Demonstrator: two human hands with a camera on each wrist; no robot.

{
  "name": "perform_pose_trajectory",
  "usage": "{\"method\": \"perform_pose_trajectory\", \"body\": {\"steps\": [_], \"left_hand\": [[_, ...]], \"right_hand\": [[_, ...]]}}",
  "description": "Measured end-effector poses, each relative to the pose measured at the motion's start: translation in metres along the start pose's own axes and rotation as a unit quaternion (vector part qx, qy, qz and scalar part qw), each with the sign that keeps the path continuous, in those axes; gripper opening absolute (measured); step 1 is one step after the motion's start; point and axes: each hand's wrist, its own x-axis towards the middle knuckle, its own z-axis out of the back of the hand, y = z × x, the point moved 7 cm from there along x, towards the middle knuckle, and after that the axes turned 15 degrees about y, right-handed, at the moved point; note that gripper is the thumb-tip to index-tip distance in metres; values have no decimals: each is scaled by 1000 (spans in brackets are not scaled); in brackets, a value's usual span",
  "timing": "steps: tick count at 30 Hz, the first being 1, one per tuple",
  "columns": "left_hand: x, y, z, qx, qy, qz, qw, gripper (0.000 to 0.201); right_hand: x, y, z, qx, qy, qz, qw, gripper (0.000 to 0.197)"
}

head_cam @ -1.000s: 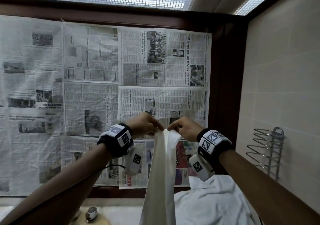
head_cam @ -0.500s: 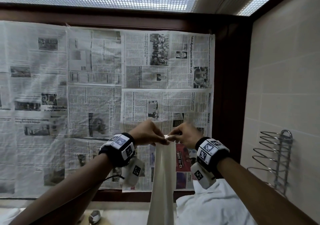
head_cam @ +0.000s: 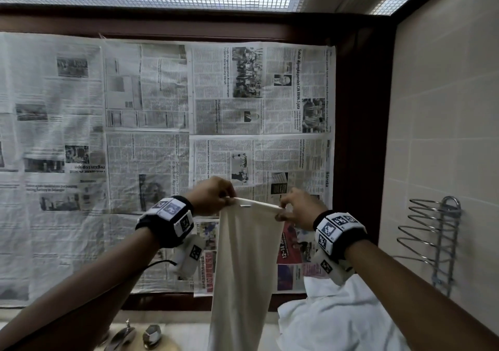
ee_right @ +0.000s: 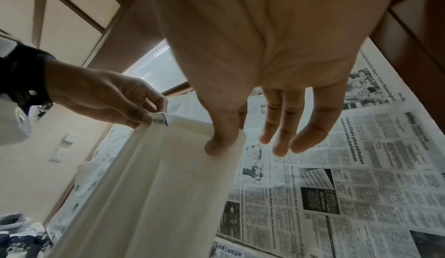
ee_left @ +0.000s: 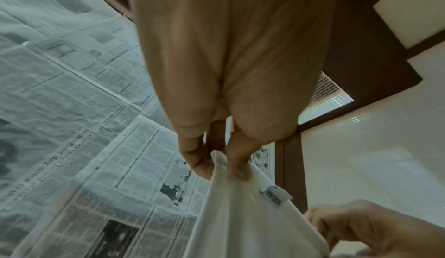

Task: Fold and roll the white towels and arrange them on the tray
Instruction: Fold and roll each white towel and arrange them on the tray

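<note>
We held the towel (head_cam: 244, 264) up between us and the wall, our left hand (head_cam: 213, 195) and right hand (head_cam: 298, 210) each pinching a top corner, both equally near. Its long axis hung straight down, the top edge taut between the hands. Below right lay a heap of white towels (head_cam: 337, 321); beyond, the newspaper-covered wall (head_cam: 145, 123). No tray showed.

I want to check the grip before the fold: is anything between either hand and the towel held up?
Nothing visible: the left hand and right hand each pinch the top edge of the towel directly.
</note>
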Motion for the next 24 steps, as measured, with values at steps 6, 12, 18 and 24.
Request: {"method": "perform_pose_trajectory", "body": {"steps": [6, 12, 18, 24], "left_hand": [[-2, 9, 19, 63, -24, 30, 997, 7], [-2, 3, 53, 102, -77, 51, 990, 17], [-2, 1, 65, 130, -115, 57, 983, 22], [-6, -4, 78, 104, -173, 37, 979, 16]], "right_hand": [[7, 16, 23, 21, -74, 32, 997, 20], [13, 33, 59, 28, -144, 47, 988, 12], [18, 36, 80, 0, -185, 28, 982, 20], [17, 33, 95, 34, -210, 29, 977, 18]]}}
